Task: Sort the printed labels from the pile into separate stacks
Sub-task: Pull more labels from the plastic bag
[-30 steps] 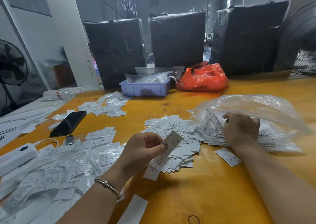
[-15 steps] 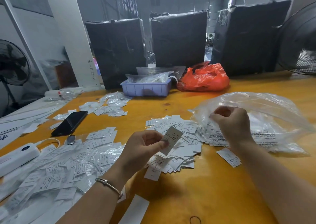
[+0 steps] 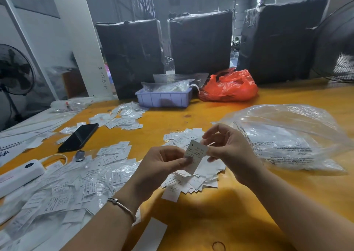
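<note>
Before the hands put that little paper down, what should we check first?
1. Label held firmly: ok, left hand pinches it and right hand pinches its top corner.
2. Only one label held: cannot tell.
3. Size letter readable: ok, an L shows at the top.
4. Matching stack known: cannot tell; the labels in the pile beneath are too blurred to read.
5. Clear plastic bag out of the way: ok, it lies to the right.

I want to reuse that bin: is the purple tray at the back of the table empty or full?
Not empty. Clear plastic bags with white contents rise above the purple tray's rim; what lies beneath them cannot be told.
</note>
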`<state>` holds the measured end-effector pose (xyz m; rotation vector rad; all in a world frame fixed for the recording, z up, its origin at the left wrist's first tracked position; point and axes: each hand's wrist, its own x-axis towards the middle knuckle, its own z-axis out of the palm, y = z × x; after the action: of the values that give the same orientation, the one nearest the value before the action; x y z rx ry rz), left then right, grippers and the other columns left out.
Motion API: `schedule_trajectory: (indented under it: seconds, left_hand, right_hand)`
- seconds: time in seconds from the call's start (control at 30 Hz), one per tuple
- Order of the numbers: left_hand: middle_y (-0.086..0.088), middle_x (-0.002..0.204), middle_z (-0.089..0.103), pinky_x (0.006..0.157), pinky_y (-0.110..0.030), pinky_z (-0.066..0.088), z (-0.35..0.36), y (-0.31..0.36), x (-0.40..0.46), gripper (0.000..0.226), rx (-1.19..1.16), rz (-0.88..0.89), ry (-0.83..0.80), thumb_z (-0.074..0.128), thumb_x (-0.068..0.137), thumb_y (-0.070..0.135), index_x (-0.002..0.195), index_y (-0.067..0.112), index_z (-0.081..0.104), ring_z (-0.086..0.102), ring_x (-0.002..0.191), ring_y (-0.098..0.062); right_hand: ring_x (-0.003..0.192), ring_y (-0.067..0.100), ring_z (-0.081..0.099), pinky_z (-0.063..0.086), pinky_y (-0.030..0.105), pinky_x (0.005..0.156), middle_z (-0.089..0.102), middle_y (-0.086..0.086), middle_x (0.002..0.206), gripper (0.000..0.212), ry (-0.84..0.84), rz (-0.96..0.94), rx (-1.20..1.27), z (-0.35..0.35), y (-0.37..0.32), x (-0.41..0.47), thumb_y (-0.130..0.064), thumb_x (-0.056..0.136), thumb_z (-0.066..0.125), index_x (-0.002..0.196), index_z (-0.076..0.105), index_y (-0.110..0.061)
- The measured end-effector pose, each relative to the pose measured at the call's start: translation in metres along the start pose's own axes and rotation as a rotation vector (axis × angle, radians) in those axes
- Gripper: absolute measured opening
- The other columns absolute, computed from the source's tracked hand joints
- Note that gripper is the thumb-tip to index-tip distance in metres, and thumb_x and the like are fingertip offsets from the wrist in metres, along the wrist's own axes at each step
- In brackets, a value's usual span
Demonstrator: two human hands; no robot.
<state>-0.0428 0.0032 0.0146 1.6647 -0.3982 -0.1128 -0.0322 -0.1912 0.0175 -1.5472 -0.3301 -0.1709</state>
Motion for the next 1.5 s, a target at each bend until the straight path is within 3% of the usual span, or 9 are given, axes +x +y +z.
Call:
schedule_trajectory:
  seconds: [0.13, 0.33, 0.73, 0.87, 0.97, 1.07, 1.2, 1.33, 1.5]
  left_hand:
    - [-0.004, 0.09, 0.077, 0.069, -0.016, 0.053, -0.002, -0.002, 0.002, 0.014, -0.012, 0.016, 0.064, 0.073, 0.071, 0.026, 0.079, 0.017, 0.08, 0.073, 0.084, -0.013]
    - [-0.007, 0.092, 0.077, 0.073, -0.02, 0.056, -0.005, -0.002, 0.004, 0.021, -0.07, -0.007, 0.099, 0.073, 0.071, 0.025, 0.086, 0.01, 0.077, 0.073, 0.085, -0.016]
    - [-0.006, 0.093, 0.077, 0.084, -0.03, 0.056, -0.008, -0.003, 0.005, 0.023, -0.061, -0.025, 0.175, 0.072, 0.073, 0.027, 0.087, 0.01, 0.075, 0.072, 0.09, -0.02]
    - [0.002, 0.105, 0.074, 0.084, -0.029, 0.051, -0.007, -0.001, 0.004, 0.011, -0.056, -0.01, 0.117, 0.078, 0.07, 0.027, 0.075, 0.017, 0.076, 0.069, 0.097, -0.014]
    - [0.011, 0.111, 0.07, 0.083, -0.027, 0.053, -0.006, 0.001, 0.003, 0.008, -0.046, 0.008, 0.091, 0.082, 0.068, 0.027, 0.071, 0.021, 0.077, 0.064, 0.107, -0.009]
    - [-0.002, 0.099, 0.075, 0.072, -0.017, 0.053, -0.006, 0.002, 0.001, 0.014, -0.051, 0.028, 0.073, 0.075, 0.071, 0.025, 0.078, 0.013, 0.077, 0.07, 0.093, -0.013]
    - [-0.002, 0.096, 0.076, 0.071, -0.013, 0.052, -0.004, 0.003, -0.001, 0.009, -0.031, -0.012, 0.009, 0.074, 0.071, 0.024, 0.075, 0.017, 0.077, 0.07, 0.087, -0.009]
    - [-0.003, 0.1, 0.076, 0.075, -0.016, 0.052, -0.002, 0.004, -0.002, 0.01, 0.024, -0.032, -0.115, 0.076, 0.077, 0.022, 0.083, 0.014, 0.079, 0.07, 0.092, -0.014]
    - [-0.006, 0.088, 0.077, 0.069, -0.016, 0.054, -0.001, 0.004, -0.001, 0.017, 0.028, 0.0, 0.023, 0.074, 0.072, 0.021, 0.084, 0.012, 0.079, 0.073, 0.082, -0.013]
  right_hand:
    - [0.054, 0.019, 0.063, 0.045, 0.023, 0.047, 0.071, 0.013, 0.07, 0.019, 0.021, -0.053, -0.063, 0.001, -0.002, -0.002, 0.013, 0.076, 0.065, 0.087, 0.062, -0.002]
    - [0.048, 0.018, 0.056, 0.041, 0.023, 0.045, 0.067, 0.016, 0.062, 0.009, 0.054, -0.063, -0.064, 0.001, -0.003, -0.003, 0.002, 0.084, 0.067, 0.089, 0.07, -0.004]
    - [0.059, 0.009, 0.062, 0.047, 0.014, 0.054, 0.07, 0.013, 0.075, 0.03, 0.276, -0.058, -0.171, -0.014, 0.007, 0.008, 0.014, 0.086, 0.054, 0.084, 0.073, -0.008]
    - [0.059, 0.012, 0.064, 0.045, 0.012, 0.053, 0.071, 0.013, 0.075, 0.022, 0.196, -0.049, -0.122, -0.011, 0.003, 0.005, 0.012, 0.079, 0.065, 0.089, 0.072, -0.006]
    - [0.059, 0.014, 0.062, 0.049, 0.018, 0.056, 0.071, 0.017, 0.074, 0.019, 0.059, -0.065, -0.081, -0.003, -0.001, -0.001, 0.013, 0.075, 0.069, 0.085, 0.072, -0.003]
    - [0.059, 0.021, 0.06, 0.054, 0.03, 0.06, 0.069, 0.021, 0.074, 0.012, 0.024, -0.116, -0.128, 0.004, -0.004, -0.004, 0.011, 0.076, 0.071, 0.079, 0.071, -0.001]
    - [0.049, 0.015, 0.058, 0.043, 0.016, 0.048, 0.069, 0.014, 0.065, 0.015, 0.011, -0.141, -0.171, 0.003, -0.003, -0.004, 0.015, 0.079, 0.062, 0.081, 0.07, 0.002]
    - [0.046, 0.013, 0.059, 0.04, 0.017, 0.043, 0.069, 0.011, 0.061, 0.025, -0.036, -0.135, -0.237, 0.006, 0.002, -0.004, 0.015, 0.08, 0.057, 0.079, 0.07, -0.006]
    - [0.054, 0.014, 0.061, 0.043, 0.019, 0.049, 0.071, 0.008, 0.067, 0.031, -0.066, -0.149, -0.253, 0.007, 0.001, -0.003, 0.015, 0.081, 0.052, 0.082, 0.07, -0.01]
